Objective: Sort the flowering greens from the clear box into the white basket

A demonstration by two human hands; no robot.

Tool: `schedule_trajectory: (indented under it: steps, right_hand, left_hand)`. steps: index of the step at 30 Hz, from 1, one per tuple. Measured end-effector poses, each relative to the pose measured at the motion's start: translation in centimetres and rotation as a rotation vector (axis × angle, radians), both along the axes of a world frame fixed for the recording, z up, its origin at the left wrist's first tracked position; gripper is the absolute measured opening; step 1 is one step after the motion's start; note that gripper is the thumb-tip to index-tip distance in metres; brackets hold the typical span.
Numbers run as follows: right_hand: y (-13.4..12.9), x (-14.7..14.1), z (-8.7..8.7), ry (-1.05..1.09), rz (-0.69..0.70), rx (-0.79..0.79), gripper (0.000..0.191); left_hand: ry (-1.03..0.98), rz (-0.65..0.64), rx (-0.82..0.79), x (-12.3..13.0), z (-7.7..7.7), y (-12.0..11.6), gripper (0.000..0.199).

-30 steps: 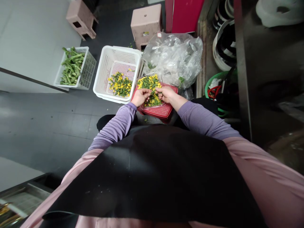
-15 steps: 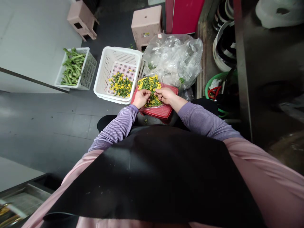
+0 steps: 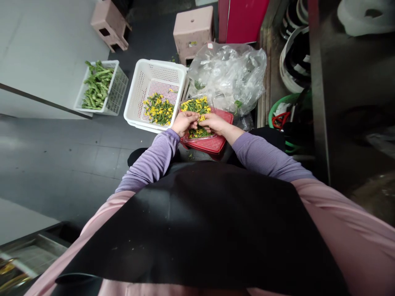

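Note:
Over a red stool (image 3: 212, 144), my two hands almost meet at the fingertips. My right hand (image 3: 215, 123) pinches a small green piece with a yellow flower (image 3: 202, 117), seemingly a baby cucumber. Beside it my left hand (image 3: 185, 122) is closed in a pinch; what its fingers hold is too small to make out. Beneath both hands, a clear plastic pack (image 3: 197, 106) of the same flowered baby cucumbers lies on the stool, partly hidden by my fingers. To the left stands a white basket (image 3: 131, 94) with a loose heap of flowered baby cucumbers (image 3: 159, 110) in it.
Crumpled clear plastic bags (image 3: 228, 74) lie behind the stool. Farther left is a white crate (image 3: 119, 92) of long green vegetables (image 3: 98, 86). Pink stools (image 3: 194, 31) stand at the back. On the right are a green tub (image 3: 285, 100) and a metal shelf edge (image 3: 319, 90).
My left hand has moved slightly inward, closer to my right fingertips. A yellow flower now shows at the right fingertips. The whole view has shifted a little.

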State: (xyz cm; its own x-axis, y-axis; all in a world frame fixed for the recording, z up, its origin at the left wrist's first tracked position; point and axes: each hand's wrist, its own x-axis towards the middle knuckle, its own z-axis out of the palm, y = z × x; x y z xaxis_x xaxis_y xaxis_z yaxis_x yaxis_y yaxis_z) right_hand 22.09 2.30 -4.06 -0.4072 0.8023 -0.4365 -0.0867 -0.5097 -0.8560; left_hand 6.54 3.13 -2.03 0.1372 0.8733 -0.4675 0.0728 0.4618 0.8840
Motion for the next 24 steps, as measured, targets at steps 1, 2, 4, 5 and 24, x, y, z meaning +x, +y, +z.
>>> schedule_trajectory:
  steps: [1,2,4,5,24]
  right_hand:
    - [-0.1,0.0,0.1,-0.001,-0.009,0.023,0.02]
    - [-0.2,-0.1,0.2,-0.004,-0.027,0.028,0.02]
    - [-0.3,-0.1,0.3,0.017,-0.049,0.004,0.02]
    - [-0.3,-0.1,0.2,0.037,-0.048,-0.015,0.02]
    - [0.1,0.4,1.2,0.121,-0.16,-0.147,0.028]
  left_hand:
    - [0.008,0.009,0.009,0.1,0.0,0.0,0.01]
    - [0.018,0.02,0.02,0.1,0.0,0.0,0.01]
    - [0.03,0.041,0.029,0.1,-0.1,-0.1,0.009]
    - [0.03,0.053,0.025,0.2,-0.2,-0.2,0.008]
    - [0.204,-0.181,0.069,-1.0,-0.5,-1.5,0.017]
